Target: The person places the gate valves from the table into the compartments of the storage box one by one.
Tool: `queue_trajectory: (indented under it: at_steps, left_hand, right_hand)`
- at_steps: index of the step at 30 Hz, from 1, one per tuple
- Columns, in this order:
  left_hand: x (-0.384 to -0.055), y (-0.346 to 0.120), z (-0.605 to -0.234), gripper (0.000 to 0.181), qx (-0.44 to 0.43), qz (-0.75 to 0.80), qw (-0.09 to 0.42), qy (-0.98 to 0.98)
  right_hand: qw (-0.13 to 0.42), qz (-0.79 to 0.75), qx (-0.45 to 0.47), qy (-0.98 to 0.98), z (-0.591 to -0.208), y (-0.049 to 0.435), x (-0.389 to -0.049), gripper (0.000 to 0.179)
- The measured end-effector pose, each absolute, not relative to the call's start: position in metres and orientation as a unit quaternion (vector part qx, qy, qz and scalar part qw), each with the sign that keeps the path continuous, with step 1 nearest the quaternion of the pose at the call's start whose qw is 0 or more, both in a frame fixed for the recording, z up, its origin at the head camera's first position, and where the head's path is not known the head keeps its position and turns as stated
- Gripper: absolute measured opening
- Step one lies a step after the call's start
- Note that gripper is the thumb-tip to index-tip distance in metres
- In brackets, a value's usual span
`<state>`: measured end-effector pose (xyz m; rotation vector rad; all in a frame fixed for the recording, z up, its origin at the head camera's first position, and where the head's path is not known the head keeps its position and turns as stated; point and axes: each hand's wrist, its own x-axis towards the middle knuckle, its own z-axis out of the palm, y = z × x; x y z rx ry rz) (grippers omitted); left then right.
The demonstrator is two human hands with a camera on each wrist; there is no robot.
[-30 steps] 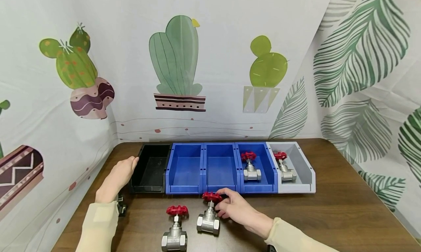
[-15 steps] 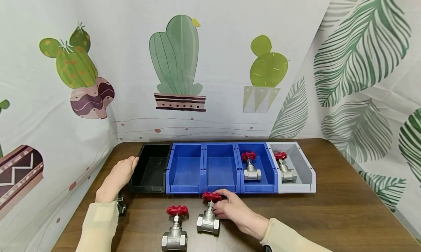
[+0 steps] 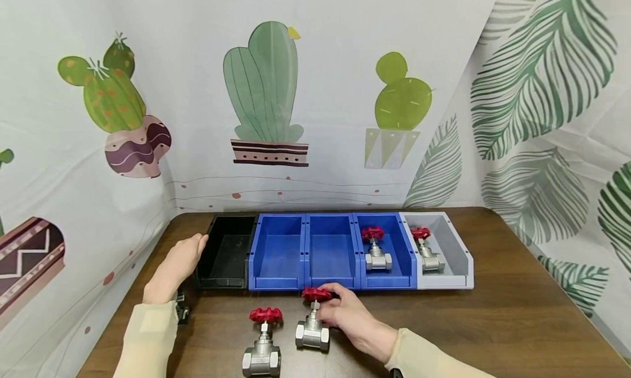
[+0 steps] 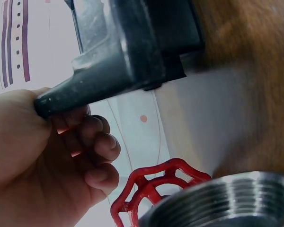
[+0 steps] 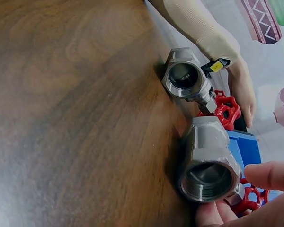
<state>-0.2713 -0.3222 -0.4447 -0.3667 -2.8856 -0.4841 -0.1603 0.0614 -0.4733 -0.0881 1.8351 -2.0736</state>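
Observation:
My left hand (image 3: 179,260) grips the side rim of the black bin (image 3: 227,257) at the row's left end; in the left wrist view its fingers (image 4: 102,146) curl beneath the rim. A steel gate valve (image 3: 313,334) with a red handwheel stands on the table before the middle blue bin. My right hand (image 3: 350,318) holds this valve around the neck, just under the handwheel, with thumb and fingers on either side in the right wrist view. To its left, a second gate valve (image 3: 262,359) stands untouched.
Beside the black bin run three blue bins (image 3: 281,252) and a grey bin (image 3: 455,252). One gate valve (image 3: 377,257) lies in the rightmost blue bin, another valve (image 3: 430,257) in the grey one. A printed cloth (image 3: 335,93) hangs behind the brown table (image 3: 493,323).
My right hand has shifted slightly left and its fingers have closed in around the valve's neck. The left hand, the bins and the other valves look the same.

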Motion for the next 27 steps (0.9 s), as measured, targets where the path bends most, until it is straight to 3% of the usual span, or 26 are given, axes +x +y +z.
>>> queue_trajectory:
  at_steps: [8,27]
  left_hand:
    - [-0.2712,-0.3219,-0.4435,0.032,-0.127,-0.166,0.104,-0.972]
    - [-0.2714,-0.3215,-0.4433,0.031,-0.130,-0.168,0.104,-0.972]
  right_hand:
    - [0.175,-0.730,-0.005,0.660,-0.4745,0.0590,-0.1625,0.061]
    - [0.147,-0.728,-0.029,0.669,-0.4674,0.0570,-0.1603,0.042]
